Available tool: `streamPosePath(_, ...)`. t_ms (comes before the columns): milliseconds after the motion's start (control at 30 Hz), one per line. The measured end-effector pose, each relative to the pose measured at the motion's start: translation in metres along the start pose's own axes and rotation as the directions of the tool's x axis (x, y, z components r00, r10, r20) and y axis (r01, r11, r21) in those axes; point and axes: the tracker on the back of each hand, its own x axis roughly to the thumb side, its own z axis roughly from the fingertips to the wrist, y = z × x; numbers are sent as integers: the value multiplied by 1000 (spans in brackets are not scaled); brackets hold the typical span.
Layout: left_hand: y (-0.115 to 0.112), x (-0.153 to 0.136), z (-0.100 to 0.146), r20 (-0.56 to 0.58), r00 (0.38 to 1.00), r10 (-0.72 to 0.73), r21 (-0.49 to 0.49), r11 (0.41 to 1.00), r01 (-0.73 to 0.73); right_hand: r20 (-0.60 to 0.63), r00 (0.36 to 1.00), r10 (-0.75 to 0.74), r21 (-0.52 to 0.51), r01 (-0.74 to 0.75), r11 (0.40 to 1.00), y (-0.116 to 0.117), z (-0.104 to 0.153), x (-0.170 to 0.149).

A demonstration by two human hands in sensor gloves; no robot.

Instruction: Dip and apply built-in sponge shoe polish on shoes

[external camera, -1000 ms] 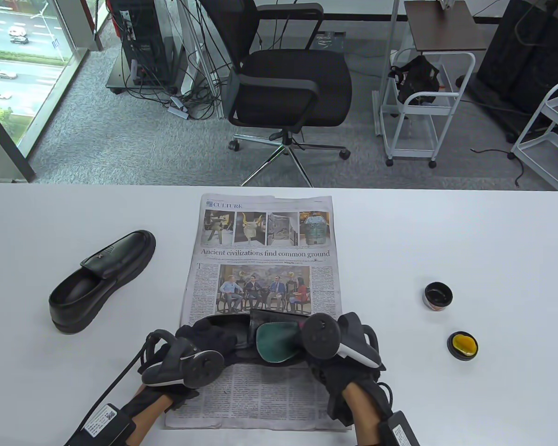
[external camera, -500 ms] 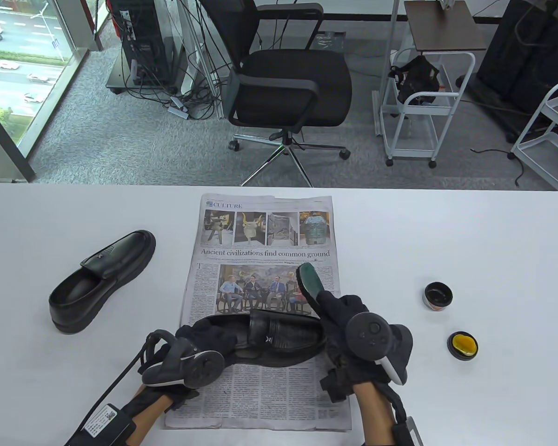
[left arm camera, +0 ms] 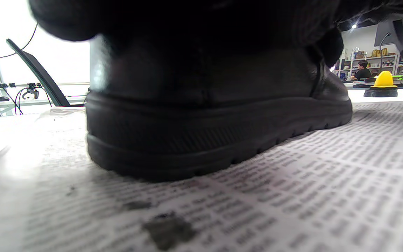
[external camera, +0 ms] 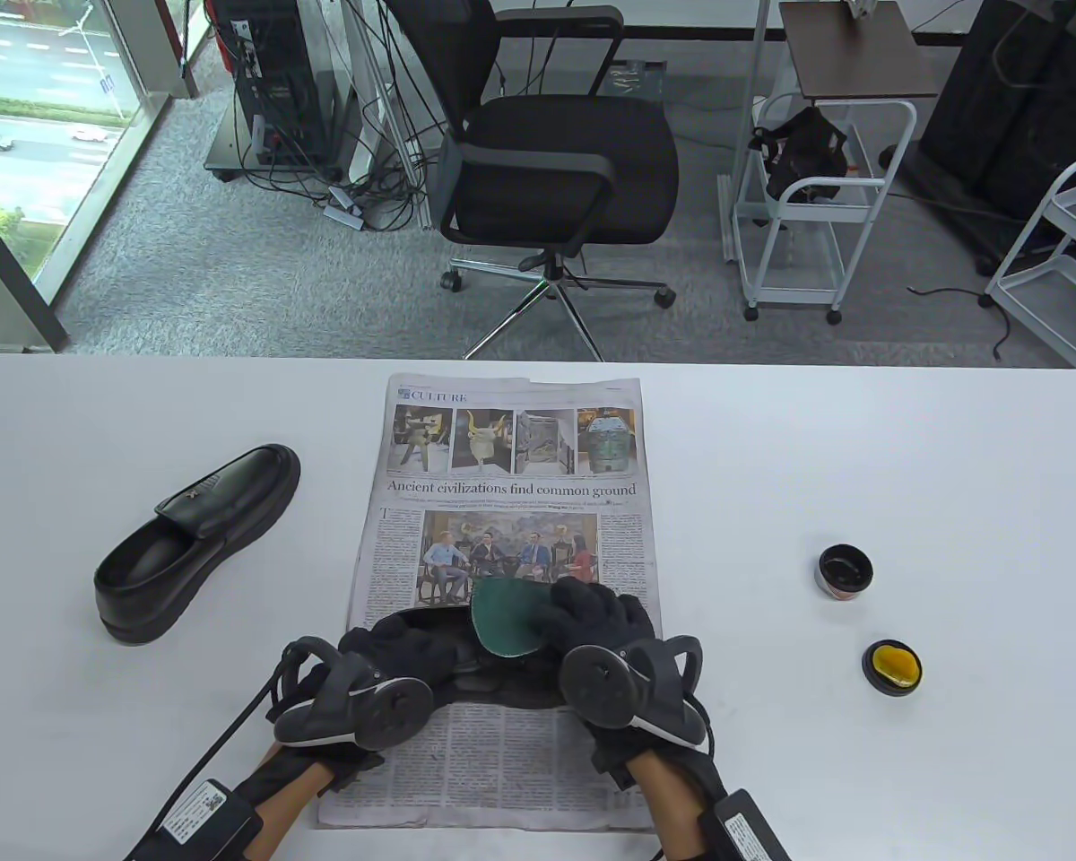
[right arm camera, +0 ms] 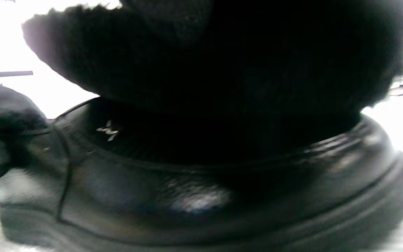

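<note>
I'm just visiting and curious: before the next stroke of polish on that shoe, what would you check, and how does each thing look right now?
1. Shoe sits flat on the newspaper: ok, its sole rests on the print.
2. Left hand steadies the heel end: ok, it grips there.
3. Right hand holds the green applicator over the shoe: ok.
4. Applicator actually touching the leather: cannot tell, the glove blocks the right wrist view.
5. Polish tin open and nearby for another dip: ok.
6. Second shoe out of the way: ok, it lies left of the paper.
</note>
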Motion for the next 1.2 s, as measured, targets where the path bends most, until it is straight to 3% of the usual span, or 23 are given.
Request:
streamPosePath(267,0,0,0,-3,1000,0,-1,1000,0,-242,969,46,52,-34,998,-10,4,-41)
streamPosePath(433,0,0,0,-4,1000,-1,-2,1000,1,-348,914,-207,-99,184,978,-25,10,-50)
streamPosePath(533,0,0,0,-4,1000,-1,-1,1000,1,-299,906,-298,-158,261,952,-25,11,-38)
streamPosePath(633,-1,0,0,-4,1000,-1,-1,1000,1,-169,953,-250,-108,235,966,-22,6,-18)
streamPosePath(767,-1,0,0,-4,1000,0,-2,1000,0,-23,960,-279,13,279,960,-13,3,7)
streamPosePath(867,-1,0,0,-4,1000,0,-1,1000,0,32,984,-173,160,166,973,-7,2,15)
streamPosePath(967,-1,0,0,-4,1000,0,-2,1000,0,39,997,-73,252,61,966,1,2,16)
streamPosePath(1200,-1,0,0,-3,1000,1,-2,1000,-1,14,999,35,248,-38,968,-5,3,5)
